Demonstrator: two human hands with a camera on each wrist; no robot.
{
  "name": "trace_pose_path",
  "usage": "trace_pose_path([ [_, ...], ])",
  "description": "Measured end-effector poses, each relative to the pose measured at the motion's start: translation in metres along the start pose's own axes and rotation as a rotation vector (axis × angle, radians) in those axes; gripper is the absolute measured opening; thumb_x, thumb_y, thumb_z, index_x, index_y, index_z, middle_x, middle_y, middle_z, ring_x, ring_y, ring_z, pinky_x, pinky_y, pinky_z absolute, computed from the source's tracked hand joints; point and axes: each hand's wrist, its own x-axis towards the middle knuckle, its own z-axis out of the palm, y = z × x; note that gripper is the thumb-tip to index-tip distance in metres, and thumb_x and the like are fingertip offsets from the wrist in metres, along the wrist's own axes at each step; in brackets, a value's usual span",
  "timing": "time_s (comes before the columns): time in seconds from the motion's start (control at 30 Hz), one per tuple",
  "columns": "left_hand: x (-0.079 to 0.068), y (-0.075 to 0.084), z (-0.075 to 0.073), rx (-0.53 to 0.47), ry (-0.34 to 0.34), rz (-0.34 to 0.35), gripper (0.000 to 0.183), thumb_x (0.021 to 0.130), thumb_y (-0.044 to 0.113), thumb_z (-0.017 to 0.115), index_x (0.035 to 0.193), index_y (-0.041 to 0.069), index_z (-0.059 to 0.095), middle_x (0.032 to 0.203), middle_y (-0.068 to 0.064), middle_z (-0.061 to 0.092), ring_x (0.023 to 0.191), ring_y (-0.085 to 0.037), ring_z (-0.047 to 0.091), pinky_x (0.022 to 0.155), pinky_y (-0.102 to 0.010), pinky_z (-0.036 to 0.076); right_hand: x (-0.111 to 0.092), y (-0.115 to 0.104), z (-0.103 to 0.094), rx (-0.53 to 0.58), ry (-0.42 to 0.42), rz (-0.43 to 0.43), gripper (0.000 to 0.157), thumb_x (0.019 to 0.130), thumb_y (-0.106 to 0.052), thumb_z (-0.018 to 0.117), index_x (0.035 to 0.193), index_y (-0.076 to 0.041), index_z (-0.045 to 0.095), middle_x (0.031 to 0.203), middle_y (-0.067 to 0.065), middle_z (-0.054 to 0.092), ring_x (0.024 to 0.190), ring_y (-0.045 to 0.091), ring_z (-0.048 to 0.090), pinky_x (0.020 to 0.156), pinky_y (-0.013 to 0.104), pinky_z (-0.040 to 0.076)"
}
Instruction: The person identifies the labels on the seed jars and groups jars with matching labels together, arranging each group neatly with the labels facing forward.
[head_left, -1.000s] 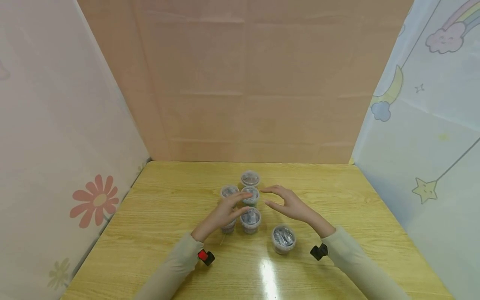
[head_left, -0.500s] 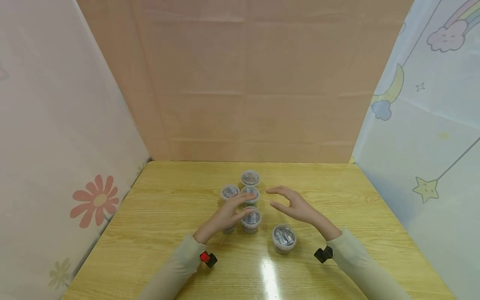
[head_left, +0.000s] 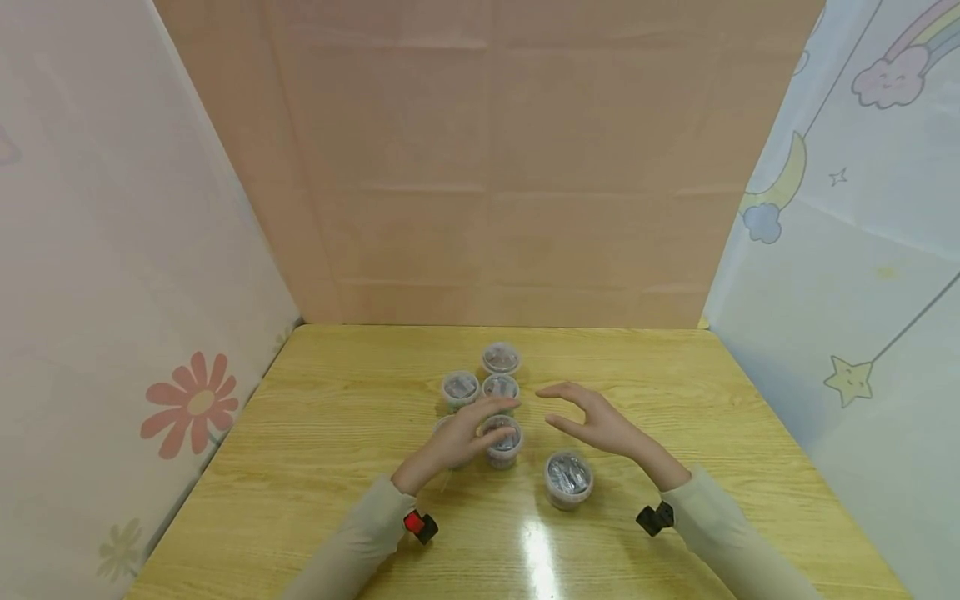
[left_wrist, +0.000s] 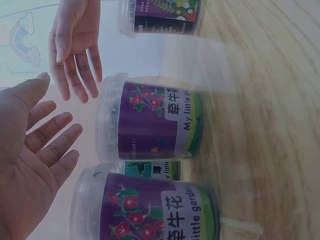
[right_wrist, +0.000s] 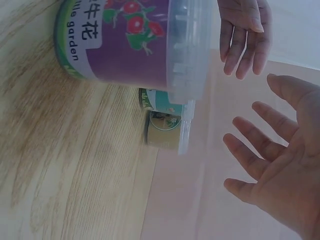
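My left hand (head_left: 459, 437) hovers over a cluster of small clear-lidded plastic tubs, fingers extended and thumb apart, gripping nothing. Under it are the front tub (head_left: 504, 457) and another tub (left_wrist: 155, 215) mostly covered in the head view. Both carry purple labels with red flowers. My right hand (head_left: 600, 423) is held in the air right of the cluster, palm facing the left one, its loosely bent fingers around nothing. A lone tub (head_left: 568, 482) stands nearer me, below the right hand. In the right wrist view a purple-labelled tub (right_wrist: 132, 45) looms close by.
Behind the hands stand a far tub (head_left: 501, 358), a middle tub (head_left: 499, 385) and a left tub (head_left: 461, 387). Teal (right_wrist: 162, 100) and tan (right_wrist: 164, 131) labels show low in the right wrist view. The wooden table (head_left: 337, 400) meets a pinkish back panel (head_left: 487, 250) and patterned side walls.
Both hands have drifted a little to the right and slightly toward me, uncovering more of the left and middle tubs. The tubs stay where they were.
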Motion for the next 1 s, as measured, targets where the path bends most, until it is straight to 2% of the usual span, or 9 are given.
trace_pose_path([
  [0.13, 0.0, 0.002, 0.002, 0.016, -0.008, 0.008, 0.045, 0.094, 0.027, 0.054, 0.136, 0.012, 0.046, 0.136, -0.002, 0.049, 0.125, -0.017, 0.046, 0.101, -0.033, 0.042, -0.002, 0.001, 0.0, -0.002, -0.006, -0.002, 0.042, 0.092, -0.025, 0.059, 0.132, -0.018, 0.05, 0.132, 0.001, 0.052, 0.121, 0.023, 0.049, 0.095, 0.049, 0.044],
  [0.27, 0.002, 0.008, 0.004, -0.011, -0.02, 0.038, 0.045, 0.093, 0.021, 0.057, 0.135, 0.009, 0.046, 0.135, -0.006, 0.05, 0.124, -0.018, 0.047, 0.099, -0.032, 0.044, -0.005, 0.002, -0.001, 0.013, -0.003, -0.007, 0.042, 0.092, -0.023, 0.06, 0.132, -0.017, 0.05, 0.132, 0.003, 0.052, 0.121, 0.024, 0.049, 0.095, 0.05, 0.044],
  [0.37, 0.003, 0.011, 0.005, -0.016, -0.022, 0.064, 0.045, 0.093, 0.02, 0.057, 0.135, 0.007, 0.047, 0.135, -0.009, 0.05, 0.124, -0.019, 0.047, 0.098, -0.031, 0.045, -0.007, 0.004, -0.002, 0.026, -0.003, -0.012, 0.042, 0.091, -0.021, 0.06, 0.131, -0.014, 0.051, 0.132, 0.006, 0.052, 0.121, 0.026, 0.049, 0.094, 0.051, 0.044],
  [0.67, 0.003, 0.015, 0.011, 0.01, -0.045, 0.068, 0.046, 0.095, 0.028, 0.053, 0.136, 0.006, 0.045, 0.141, -0.008, 0.044, 0.129, -0.021, 0.042, 0.102, -0.032, 0.042, -0.014, 0.009, -0.003, 0.014, -0.047, -0.03, 0.043, 0.092, -0.025, 0.059, 0.131, -0.011, 0.051, 0.131, -0.001, 0.053, 0.12, 0.022, 0.049, 0.093, 0.049, 0.045],
  [0.87, 0.003, 0.017, 0.015, -0.024, -0.042, 0.079, 0.046, 0.095, 0.029, 0.052, 0.136, 0.009, 0.046, 0.137, -0.008, 0.048, 0.124, -0.018, 0.047, 0.1, -0.028, 0.042, -0.018, 0.014, -0.004, 0.031, -0.082, -0.037, 0.044, 0.091, -0.026, 0.06, 0.132, -0.013, 0.05, 0.13, -0.002, 0.053, 0.12, 0.021, 0.05, 0.094, 0.049, 0.044],
  [1.0, 0.003, 0.018, 0.018, 0.005, -0.068, 0.088, 0.047, 0.096, 0.034, 0.048, 0.137, 0.01, 0.044, 0.137, -0.006, 0.048, 0.124, -0.018, 0.047, 0.101, -0.03, 0.042, -0.021, 0.015, -0.002, 0.037, -0.124, -0.04, 0.044, 0.092, -0.026, 0.059, 0.133, -0.011, 0.049, 0.13, -0.002, 0.053, 0.119, 0.02, 0.05, 0.092, 0.048, 0.046],
])
